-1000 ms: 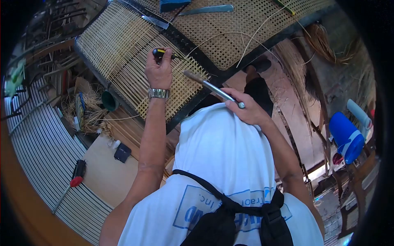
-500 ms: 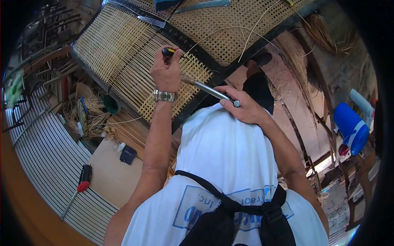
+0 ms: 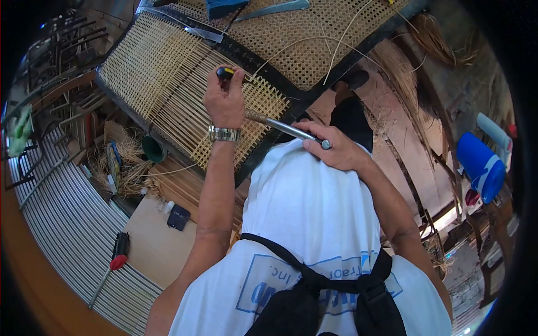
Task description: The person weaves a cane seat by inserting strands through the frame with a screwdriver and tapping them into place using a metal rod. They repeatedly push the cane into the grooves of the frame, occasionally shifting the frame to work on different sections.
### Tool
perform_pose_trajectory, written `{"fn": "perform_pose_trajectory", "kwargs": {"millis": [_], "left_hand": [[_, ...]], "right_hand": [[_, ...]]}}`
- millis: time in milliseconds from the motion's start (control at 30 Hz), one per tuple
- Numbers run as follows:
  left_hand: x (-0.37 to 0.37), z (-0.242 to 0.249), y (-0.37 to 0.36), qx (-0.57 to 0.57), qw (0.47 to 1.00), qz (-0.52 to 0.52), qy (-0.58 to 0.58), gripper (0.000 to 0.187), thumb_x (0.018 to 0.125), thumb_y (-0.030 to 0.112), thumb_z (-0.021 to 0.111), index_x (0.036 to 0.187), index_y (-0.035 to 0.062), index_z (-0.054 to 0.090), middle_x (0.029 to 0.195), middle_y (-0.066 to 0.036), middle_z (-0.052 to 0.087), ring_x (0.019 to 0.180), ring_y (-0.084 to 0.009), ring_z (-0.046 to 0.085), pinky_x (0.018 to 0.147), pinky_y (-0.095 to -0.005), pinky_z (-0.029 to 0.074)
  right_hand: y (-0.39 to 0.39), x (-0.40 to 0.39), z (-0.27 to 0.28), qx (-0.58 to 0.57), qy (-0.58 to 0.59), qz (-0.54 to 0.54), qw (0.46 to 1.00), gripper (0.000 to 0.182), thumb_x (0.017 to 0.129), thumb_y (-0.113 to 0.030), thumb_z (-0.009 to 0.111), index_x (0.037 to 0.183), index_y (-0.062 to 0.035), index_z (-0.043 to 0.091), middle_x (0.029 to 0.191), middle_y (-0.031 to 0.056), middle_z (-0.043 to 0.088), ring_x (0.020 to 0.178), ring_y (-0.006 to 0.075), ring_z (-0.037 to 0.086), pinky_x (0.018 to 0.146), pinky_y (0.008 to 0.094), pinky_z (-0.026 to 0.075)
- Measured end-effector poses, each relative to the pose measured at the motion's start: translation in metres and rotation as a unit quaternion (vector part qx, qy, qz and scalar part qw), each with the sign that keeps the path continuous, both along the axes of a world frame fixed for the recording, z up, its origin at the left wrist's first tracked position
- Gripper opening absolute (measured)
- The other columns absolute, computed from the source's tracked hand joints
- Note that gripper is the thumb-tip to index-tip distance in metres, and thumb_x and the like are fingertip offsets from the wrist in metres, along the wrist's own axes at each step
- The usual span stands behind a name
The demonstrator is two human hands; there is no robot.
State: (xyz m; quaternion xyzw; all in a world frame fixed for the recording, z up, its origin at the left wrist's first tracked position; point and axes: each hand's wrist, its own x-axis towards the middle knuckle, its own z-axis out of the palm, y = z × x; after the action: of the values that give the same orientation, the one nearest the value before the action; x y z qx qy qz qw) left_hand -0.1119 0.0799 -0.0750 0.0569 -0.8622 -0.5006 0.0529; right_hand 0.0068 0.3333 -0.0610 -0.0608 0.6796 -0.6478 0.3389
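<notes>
A black-and-yellow tool handle (image 3: pixel 226 73) sticks up out of my left hand (image 3: pixel 225 102), which is closed around it above the woven cane panel (image 3: pixel 182 115). The tool's working end is hidden by the hand. My right hand (image 3: pixel 335 147) is at the panel's near edge, by my shirt, with its fingers closed on a metal rod (image 3: pixel 291 130). That rod slants up to the left, and its brown far end passes beside my left wrist. The panel's weave is dense at far left, has parallel strands in the middle, and is open lattice near my hands.
A second cane panel (image 3: pixel 305 50) in the dark frame carries a metal blade (image 3: pixel 274 10), a blue object (image 3: pixel 224 7) and loose strands. A clear strip (image 3: pixel 204 34) lies on the frame. Fibre bundles (image 3: pixel 395 67) and a blue container (image 3: pixel 479 167) are at right; a dark wallet-like item (image 3: pixel 179 217) lies left.
My left hand has shifted very slightly left, still holding the black-and-yellow handle. The right hand stays on the rod. The whole view has tilted a little.
</notes>
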Motion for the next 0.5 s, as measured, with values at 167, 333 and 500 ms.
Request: {"fn": "perform_pose_trajectory", "kwargs": {"millis": [167, 333, 500], "left_hand": [[-0.001, 0.009, 0.001, -0.010, 1.000, -0.002, -0.008, 0.022, 0.094, 0.018, 0.081, 0.107, 0.0058, 0.068, 0.087, -0.001, 0.074, 0.078, -0.0092, 0.068, 0.068, -0.0270, 0.054], [0.005, -0.010, 0.002, -0.006, 1.000, -0.009, -0.005, 0.023, 0.094, 0.019, 0.081, 0.108, 0.0065, 0.068, 0.089, -0.001, 0.075, 0.077, -0.0084, 0.067, 0.069, -0.0263, 0.054], [0.007, -0.008, 0.003, -0.022, 1.000, -0.011, 0.000, 0.023, 0.094, 0.020, 0.081, 0.108, 0.0065, 0.068, 0.090, -0.001, 0.075, 0.079, -0.0083, 0.068, 0.070, -0.0261, 0.055]], "right_hand": [[0.007, 0.000, -0.010, -0.014, 0.012, 0.020, 1.000, 0.048, 0.103, -0.018, 0.060, 0.147, -0.0012, 0.053, 0.087, 0.0048, 0.062, 0.077, 0.0123, 0.057, 0.073, 0.0298, 0.048], [0.010, -0.004, 0.000, -0.003, -0.035, 0.035, 0.999, 0.047, 0.101, -0.019, 0.059, 0.145, -0.0023, 0.055, 0.100, 0.0120, 0.065, 0.092, 0.0212, 0.060, 0.085, 0.0351, 0.049], [0.012, -0.007, -0.003, -0.013, -0.023, 0.061, 0.998, 0.044, 0.101, -0.019, 0.060, 0.141, -0.0028, 0.058, 0.110, 0.0159, 0.069, 0.105, 0.0263, 0.064, 0.096, 0.0382, 0.050]]}}
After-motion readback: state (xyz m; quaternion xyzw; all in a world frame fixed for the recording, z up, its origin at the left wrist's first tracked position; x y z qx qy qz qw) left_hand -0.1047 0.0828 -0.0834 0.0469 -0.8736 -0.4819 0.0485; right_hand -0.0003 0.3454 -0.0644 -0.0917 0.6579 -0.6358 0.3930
